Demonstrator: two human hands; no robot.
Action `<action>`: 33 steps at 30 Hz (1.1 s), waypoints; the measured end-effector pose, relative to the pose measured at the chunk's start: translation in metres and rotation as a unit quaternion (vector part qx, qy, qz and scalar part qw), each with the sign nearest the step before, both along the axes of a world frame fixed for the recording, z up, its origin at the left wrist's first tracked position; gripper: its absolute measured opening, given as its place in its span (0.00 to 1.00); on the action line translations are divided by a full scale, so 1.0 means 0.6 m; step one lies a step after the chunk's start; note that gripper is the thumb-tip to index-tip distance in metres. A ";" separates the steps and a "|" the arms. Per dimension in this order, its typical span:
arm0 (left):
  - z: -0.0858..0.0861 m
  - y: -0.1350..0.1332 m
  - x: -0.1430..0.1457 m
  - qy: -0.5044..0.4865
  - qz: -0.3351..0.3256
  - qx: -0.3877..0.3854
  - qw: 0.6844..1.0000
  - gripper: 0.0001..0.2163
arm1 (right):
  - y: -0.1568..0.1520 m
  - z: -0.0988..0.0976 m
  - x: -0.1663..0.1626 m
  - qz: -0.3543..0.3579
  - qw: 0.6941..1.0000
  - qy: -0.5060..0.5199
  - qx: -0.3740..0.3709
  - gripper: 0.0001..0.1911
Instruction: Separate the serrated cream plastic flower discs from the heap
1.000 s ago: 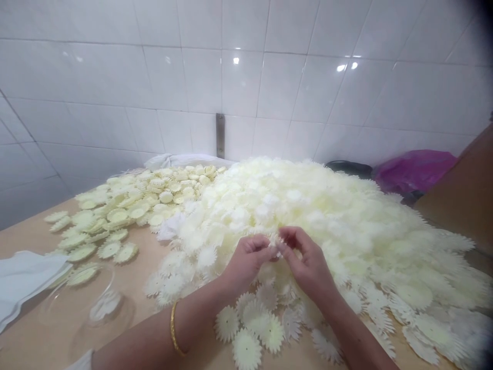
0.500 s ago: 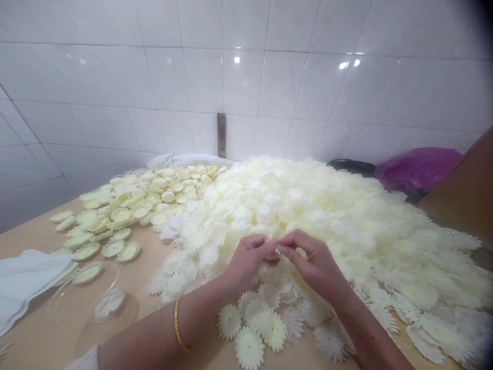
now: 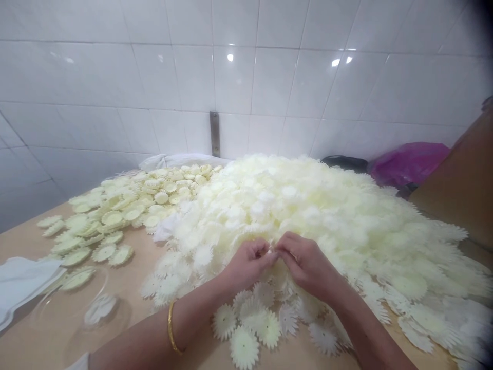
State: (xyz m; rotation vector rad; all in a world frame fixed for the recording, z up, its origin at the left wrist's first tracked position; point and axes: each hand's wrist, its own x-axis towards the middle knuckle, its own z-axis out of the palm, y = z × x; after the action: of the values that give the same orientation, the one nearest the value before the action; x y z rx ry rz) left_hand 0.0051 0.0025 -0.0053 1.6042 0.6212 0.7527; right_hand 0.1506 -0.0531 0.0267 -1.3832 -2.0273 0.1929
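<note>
My left hand point(image 3: 250, 261) and my right hand point(image 3: 304, 262) meet at the front of a big heap of pale, thin flower cut-outs point(image 3: 308, 205) with toothed edges. Both are closed, thumb against fingers, their tips nearly touching. Between them a bit of a small white flower piece point(image 3: 272, 251) shows; the fingers cover most of it. A gold bangle point(image 3: 172, 329) circles my left wrist. Just below the hands lie several loose flower cut-outs point(image 3: 245, 345), flat on the table, each with a small dark hole in its middle.
Thicker yellowish flower discs point(image 3: 113, 218) are piled at the left on the brown table point(image 3: 154, 354). Nearer are a clear round dish point(image 3: 106, 280) with a white lump point(image 3: 100, 309) and white sheets point(image 3: 25, 282). Behind stand a tiled wall point(image 3: 154, 77) and a purple bag point(image 3: 408, 162).
My hands stay together; the right fingers have curled in closer to the left, hiding more of the small piece. The whole view has shifted slightly, so things sit further left.
</note>
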 end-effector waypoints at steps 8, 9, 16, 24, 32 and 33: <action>0.014 0.003 0.001 -0.069 0.000 -0.064 0.996 0.14 | 0.006 -0.003 -0.006 -0.032 0.996 0.080 0.020 0.08; 0.015 0.003 0.000 -0.087 -0.008 -0.084 0.993 0.13 | 0.007 -0.003 -0.004 -0.038 0.994 0.102 0.013 0.08; 0.021 0.001 -0.003 -0.119 0.008 -0.128 0.985 0.12 | 0.011 0.002 -0.003 -0.052 0.964 0.258 -0.038 0.10; 0.026 -0.007 -0.001 -0.108 0.105 -0.084 0.985 0.12 | 0.008 0.006 -0.014 -0.020 0.956 0.284 -0.074 0.12; 0.020 -0.005 0.001 -0.067 0.126 -0.008 0.990 0.13 | 0.010 -0.006 -0.019 -0.059 0.967 0.246 -0.009 0.10; 0.020 -0.006 0.002 -0.064 0.119 -0.004 0.991 0.13 | 0.011 -0.008 -0.021 -0.087 0.964 0.253 0.012 0.11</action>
State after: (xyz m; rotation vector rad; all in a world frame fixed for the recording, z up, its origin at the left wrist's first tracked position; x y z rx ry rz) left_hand 0.0063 -0.0011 0.0066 1.4773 0.7287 1.0189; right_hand 0.1381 -0.0468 0.0220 -1.3261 -1.4766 0.3972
